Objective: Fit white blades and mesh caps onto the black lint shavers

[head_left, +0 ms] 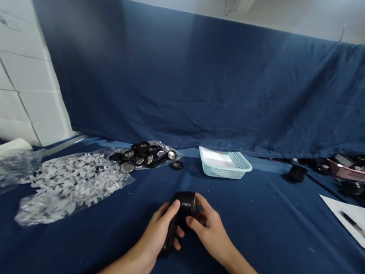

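Observation:
A black handheld device (182, 199) with a wide round head is held over the blue cloth at the lower middle. My left hand (163, 227) wraps round its handle, the thumb lying near the top. At the right end of the head, the fingers and thumb of my right hand (207, 227) are closed on its rim. Farther back, several round black parts (150, 154) lie piled on clear plastic. Many small grey plastic pieces (77, 178) are in a clear bag to the left.
A light blue basket (224, 172) stands at the back middle. On the right are a white paper (354, 220) with a pen, a small black block (297, 173) and a full pink basket (346, 172). Plastic bags (3, 173) lie far left; a blue curtain (192, 76) hangs behind.

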Available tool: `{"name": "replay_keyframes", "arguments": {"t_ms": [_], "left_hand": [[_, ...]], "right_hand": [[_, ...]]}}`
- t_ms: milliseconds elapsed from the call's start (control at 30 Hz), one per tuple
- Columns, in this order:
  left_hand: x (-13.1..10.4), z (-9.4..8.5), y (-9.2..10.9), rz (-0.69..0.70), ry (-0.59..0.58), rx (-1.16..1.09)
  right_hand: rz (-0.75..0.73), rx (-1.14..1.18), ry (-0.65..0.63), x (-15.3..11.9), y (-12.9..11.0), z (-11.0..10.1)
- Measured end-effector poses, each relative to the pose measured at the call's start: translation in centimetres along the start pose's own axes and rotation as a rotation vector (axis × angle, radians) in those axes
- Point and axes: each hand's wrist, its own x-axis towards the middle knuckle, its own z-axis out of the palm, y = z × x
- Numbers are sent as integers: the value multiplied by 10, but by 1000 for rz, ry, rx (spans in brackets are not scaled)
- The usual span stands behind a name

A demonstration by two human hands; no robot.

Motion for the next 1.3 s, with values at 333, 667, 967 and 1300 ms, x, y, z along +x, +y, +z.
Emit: {"name": "replay_keyframes", "arguments": {"t_ms": [333, 667, 967, 1300], "left_hand": [[-1, 0, 2, 13, -14, 34], [-4, -1, -8, 307, 64, 271], [-9, -10, 1, 705, 46, 606], [7, -23, -1, 1035, -4, 925]], "right_hand": [[-3, 12, 35, -2, -3, 2], [-27, 138, 54, -3, -7, 2], [-67, 398, 115, -7, -14, -1], [-196, 430, 144, -11, -13, 0]]}}
